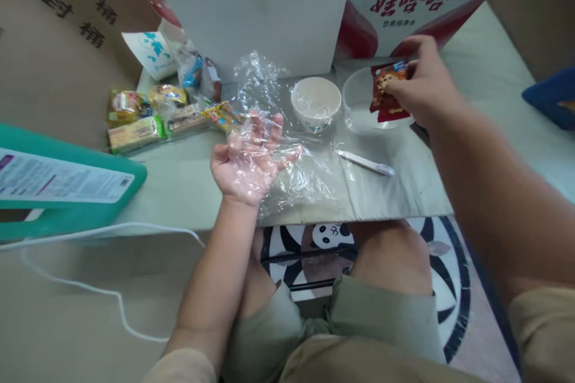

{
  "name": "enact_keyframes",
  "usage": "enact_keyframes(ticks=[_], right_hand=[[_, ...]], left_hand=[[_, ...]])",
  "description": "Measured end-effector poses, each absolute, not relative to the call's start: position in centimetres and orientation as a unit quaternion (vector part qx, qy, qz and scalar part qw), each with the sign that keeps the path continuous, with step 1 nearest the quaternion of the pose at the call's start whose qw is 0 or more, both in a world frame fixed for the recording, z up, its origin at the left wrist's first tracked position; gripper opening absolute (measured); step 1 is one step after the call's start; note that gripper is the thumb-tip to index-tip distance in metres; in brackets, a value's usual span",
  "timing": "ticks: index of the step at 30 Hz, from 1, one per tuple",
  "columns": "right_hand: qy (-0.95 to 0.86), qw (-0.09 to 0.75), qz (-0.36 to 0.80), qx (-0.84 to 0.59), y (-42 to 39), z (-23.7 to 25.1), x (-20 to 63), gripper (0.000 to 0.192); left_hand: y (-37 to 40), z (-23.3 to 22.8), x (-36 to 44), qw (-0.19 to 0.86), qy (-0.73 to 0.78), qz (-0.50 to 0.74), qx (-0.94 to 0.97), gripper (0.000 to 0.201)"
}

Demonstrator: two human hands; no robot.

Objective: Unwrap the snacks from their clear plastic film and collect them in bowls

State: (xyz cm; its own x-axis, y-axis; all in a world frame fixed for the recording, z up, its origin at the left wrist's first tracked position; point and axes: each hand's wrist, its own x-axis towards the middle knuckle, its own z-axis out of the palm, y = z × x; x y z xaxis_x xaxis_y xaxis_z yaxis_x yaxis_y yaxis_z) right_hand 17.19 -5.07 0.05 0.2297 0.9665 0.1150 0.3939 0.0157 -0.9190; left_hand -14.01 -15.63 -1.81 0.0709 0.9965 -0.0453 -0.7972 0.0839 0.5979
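Note:
My right hand (424, 81) pinches a small red snack packet (392, 93) above the clear round plastic bowl (357, 114), hiding part of its rim. Palm up and fingers spread, my left hand (251, 161) is at the table's middle, with crinkled clear plastic film (305, 182) lying across its palm and fingers. Between the two hands stands a white paper bowl (315, 102), apparently with film over or behind it. A slim white-handled tool (366, 163), perhaps a small knife, lies in front of the bowls. Just behind my left hand is a yellow packet (223, 114).
Several wrapped snacks (137, 133) and a white printed packet (150, 54) lie at the back left. A green jug (67, 185) stands left, near a white cable (121, 227). White cartons (251, 6) close off the back. A blue object (550, 96) is at right.

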Motion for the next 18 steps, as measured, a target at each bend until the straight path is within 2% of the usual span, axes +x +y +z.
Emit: enact_keyframes(ticks=[3,5,6,7,9,12,14,17,18], right_hand=[[-0.567,0.374,0.216,-0.701,-5.1,-0.3,17.1,0.056],[-0.618,0.381,0.208,-0.656,-8.3,-1.3,16.6,0.038],[-0.644,0.409,0.223,-0.607,-10.6,-2.1,16.3,0.041],[-0.678,0.422,0.254,-0.545,-13.0,-3.3,16.0,0.054],[-0.749,0.394,0.218,-0.486,-17.5,-6.1,15.1,0.069],[-0.770,0.355,0.176,-0.501,-21.2,-10.1,12.9,0.063],[-0.757,0.377,0.160,-0.508,-21.5,-11.1,11.4,0.048],[-0.740,0.442,0.125,-0.491,-21.6,-10.2,10.4,0.014],[-0.733,0.462,0.119,-0.484,-21.8,-9.7,10.5,0.011]], left_hand=[[-15.4,-1.9,-13.9,0.643,0.330,0.632,0.279,0.031],[-15.2,-1.9,-14.1,0.611,0.384,0.611,0.326,0.031],[-15.2,-1.9,-14.2,0.595,0.406,0.599,0.349,0.031],[-15.1,-1.9,-14.4,0.580,0.426,0.587,0.370,0.032],[-15.1,-2.1,-14.6,0.556,0.452,0.570,0.402,0.035],[-15.4,-2.4,-14.5,0.543,0.466,0.541,0.442,0.038],[-15.6,-2.5,-14.3,0.541,0.474,0.521,0.460,0.039],[-15.8,-2.2,-14.4,0.569,0.472,0.502,0.448,0.038],[-15.9,-2.0,-14.6,0.595,0.469,0.493,0.428,0.036]])
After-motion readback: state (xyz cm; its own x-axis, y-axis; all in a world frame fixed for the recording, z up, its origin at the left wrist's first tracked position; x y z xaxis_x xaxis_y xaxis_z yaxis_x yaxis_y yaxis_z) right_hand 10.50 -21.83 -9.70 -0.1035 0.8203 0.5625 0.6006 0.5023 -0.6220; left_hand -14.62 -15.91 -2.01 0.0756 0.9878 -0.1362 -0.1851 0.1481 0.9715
